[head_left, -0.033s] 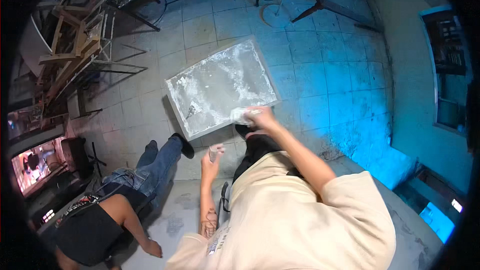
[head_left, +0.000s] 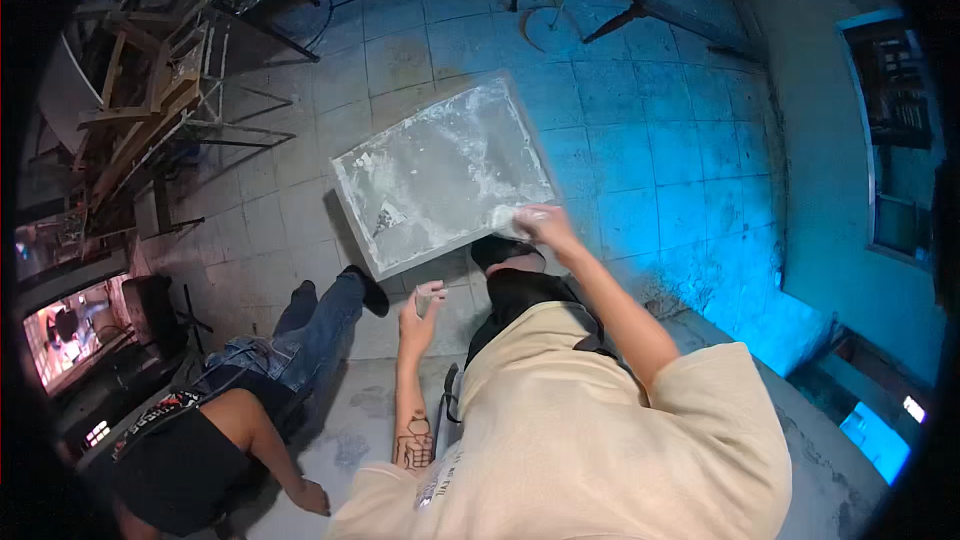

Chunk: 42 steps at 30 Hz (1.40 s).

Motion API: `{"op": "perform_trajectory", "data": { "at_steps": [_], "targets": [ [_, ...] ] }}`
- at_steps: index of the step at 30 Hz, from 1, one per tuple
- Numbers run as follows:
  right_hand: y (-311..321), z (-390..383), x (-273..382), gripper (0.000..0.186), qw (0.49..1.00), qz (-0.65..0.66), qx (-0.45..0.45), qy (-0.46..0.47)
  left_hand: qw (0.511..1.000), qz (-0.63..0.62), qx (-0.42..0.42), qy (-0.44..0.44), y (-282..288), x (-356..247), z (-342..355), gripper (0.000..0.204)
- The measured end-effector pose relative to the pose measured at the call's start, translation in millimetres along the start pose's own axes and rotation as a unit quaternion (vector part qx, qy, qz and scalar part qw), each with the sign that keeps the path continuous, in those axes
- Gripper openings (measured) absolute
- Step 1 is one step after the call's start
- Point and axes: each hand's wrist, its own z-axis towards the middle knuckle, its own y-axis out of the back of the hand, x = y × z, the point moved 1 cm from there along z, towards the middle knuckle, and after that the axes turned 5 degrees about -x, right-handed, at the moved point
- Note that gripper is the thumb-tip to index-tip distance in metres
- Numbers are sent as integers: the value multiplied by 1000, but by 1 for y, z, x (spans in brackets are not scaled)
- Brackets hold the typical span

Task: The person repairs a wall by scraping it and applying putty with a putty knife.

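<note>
A grey rectangular slab or shallow box, smeared with white, lies on the tiled floor in front of me. My right hand grips a pale wad, perhaps a cloth, against its near edge toward the right corner; the wad's exact kind is hard to make out. Below the slab my left hand is raised with dusty, curled fingers held apart, and I see nothing clearly in them. My foot shows just under the slab's near edge.
A co-worker sits at my left, legs stretched toward the slab. Wooden frames and metal stands crowd the upper left. A dark table with legs and cables stands beyond the slab. A wall with a window rises at right.
My right hand has moved right along the slab's near edge with the pale wad. My left hand has shifted slightly, and more of my foot shows below the slab.
</note>
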Motion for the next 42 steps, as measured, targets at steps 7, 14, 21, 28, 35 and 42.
{"op": "perform_trajectory", "data": {
  "at_steps": [7, 14, 21, 28, 35, 42],
  "targets": [
    [145, -56, -71, 20, 977, 10, -211, -30, 995, 65, -26, -69, 66, -32, 17, 20],
    [94, -139, -124, 24, 955, 184, -231, -36, 988, 48, -31, -147, 81, -20, -17, 20],
    [74, -159, -178, 26, 957, 210, -196, -31, 991, 45, 13, -127, 54, 28, -78, 21],
    [79, -132, -154, 27, 968, 174, -182, 11, 982, -16, -21, -189, 87, 15, -64, 21],
    [190, -127, -212, 17, 938, 63, -332, 79, 946, 76, -85, -302, 167, -36, -33, 20],
    [255, -101, -247, 13, 917, -262, -287, 93, 934, 142, -137, -299, 278, -25, -82, 20]
  ]
}}
